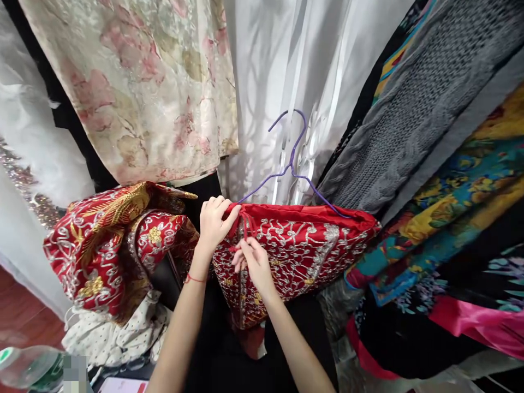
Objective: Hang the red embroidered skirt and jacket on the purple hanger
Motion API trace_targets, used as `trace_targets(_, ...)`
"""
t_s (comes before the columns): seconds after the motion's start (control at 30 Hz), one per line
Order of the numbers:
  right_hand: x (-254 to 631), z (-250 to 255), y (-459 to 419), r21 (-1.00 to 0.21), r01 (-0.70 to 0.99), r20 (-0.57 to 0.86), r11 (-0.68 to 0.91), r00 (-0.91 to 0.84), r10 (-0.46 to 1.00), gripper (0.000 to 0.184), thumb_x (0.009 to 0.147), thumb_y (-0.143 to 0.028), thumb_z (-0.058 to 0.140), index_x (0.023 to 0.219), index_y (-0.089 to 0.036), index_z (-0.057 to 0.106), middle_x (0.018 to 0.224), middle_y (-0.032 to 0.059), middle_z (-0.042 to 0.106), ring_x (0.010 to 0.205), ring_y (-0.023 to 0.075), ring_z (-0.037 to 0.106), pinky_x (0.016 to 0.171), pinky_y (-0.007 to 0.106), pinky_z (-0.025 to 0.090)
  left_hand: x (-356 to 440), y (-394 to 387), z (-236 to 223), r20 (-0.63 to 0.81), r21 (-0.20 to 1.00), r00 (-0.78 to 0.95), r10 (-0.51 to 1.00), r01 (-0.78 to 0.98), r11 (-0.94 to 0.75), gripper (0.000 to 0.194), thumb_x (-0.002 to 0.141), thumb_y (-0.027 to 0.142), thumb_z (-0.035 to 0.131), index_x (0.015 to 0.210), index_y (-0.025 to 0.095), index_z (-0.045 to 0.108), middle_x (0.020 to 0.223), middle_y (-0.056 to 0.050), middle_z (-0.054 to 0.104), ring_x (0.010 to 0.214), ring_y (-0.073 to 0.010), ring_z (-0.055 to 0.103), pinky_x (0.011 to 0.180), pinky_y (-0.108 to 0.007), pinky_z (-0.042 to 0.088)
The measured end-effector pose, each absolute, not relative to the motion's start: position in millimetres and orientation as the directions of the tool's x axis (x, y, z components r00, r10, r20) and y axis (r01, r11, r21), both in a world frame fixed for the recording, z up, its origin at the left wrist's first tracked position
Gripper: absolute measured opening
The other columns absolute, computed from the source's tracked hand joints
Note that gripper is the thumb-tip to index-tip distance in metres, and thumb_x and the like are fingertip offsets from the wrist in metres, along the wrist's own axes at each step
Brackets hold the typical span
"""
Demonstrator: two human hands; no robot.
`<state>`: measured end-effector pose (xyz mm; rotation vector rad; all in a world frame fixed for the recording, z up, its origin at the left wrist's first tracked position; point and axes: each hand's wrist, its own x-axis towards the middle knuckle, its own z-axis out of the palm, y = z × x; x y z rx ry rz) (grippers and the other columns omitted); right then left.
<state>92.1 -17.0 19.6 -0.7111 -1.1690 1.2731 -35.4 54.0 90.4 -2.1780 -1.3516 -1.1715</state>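
Note:
A red skirt-like garment (pixel 295 251) with silver and gold embroidery lies across my lap, its plain red waist edge upward. The lower bar of a purple hanger (pixel 291 164) is tucked inside that edge, while its hook stands free above. My left hand (pixel 215 221) pinches the top left corner of the garment. Just below it, the fingers of my right hand (pixel 254 259) are closed on a thin red tie cord (pixel 246 224) that hangs from the waist edge. What lies under my fingertips is partly hidden.
Another red embroidered garment (pixel 98 245) is heaped at the left, above a white dotted cloth (pixel 118 327). A plastic bottle (pixel 33 365) lies at the lower left. Floral fabric (pixel 143 82) hangs behind, a grey knit (pixel 409 109) and colourful scarves (pixel 442 202) at the right.

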Motion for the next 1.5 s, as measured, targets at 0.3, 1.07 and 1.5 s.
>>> trace_targets(0.3,166.4,-2.3,-84.5,-0.746,-0.417,0.205,0.519,0.597,0.775,0.028,0.089,-0.042,0.05,0.068,-0.024,0.043,0.041,-0.0105,0.033,0.03,0.0081,0.026,0.037,0.023,0.024,-30.2,57.5,85.9,0.773,0.187,0.187,0.606,0.845,-0.501,0.034,0.098,0.046,0.046,0.076,0.022,0.056,0.076,-0.003,0.057,0.079,-0.0206,0.049,0.077,-0.035,0.035)
trace_targets(1.07,104.2,31.0,-40.7,-0.927,-0.099,0.333,0.362,0.224,0.916,0.026,0.092,-0.038,0.061,0.112,-0.022,0.065,0.069,-0.0026,0.058,0.062,0.0119,0.054,0.059,0.025,0.044,-41.5,27.5,92.1,0.655,0.201,0.348,0.67,0.775,-0.599,0.029,0.072,0.023,0.054,0.101,0.019,0.055,0.101,-0.01,0.06,0.097,-0.0288,0.052,0.088,-0.042,0.04)
trace_targets(1.5,122.8,6.5,-49.2,-0.96,-0.076,0.217,0.268,0.401,0.89,0.059,0.094,-0.06,0.047,0.052,-0.019,0.052,0.049,-0.0035,0.042,0.049,0.0096,0.037,0.055,0.028,0.032,-49.4,27.8,87.3,0.603,0.241,0.379,0.702,0.752,-0.613,0.049,0.067,0.002,0.041,0.11,0.02,0.055,0.109,-0.01,0.059,0.103,-0.0276,0.049,0.09,-0.042,0.037)
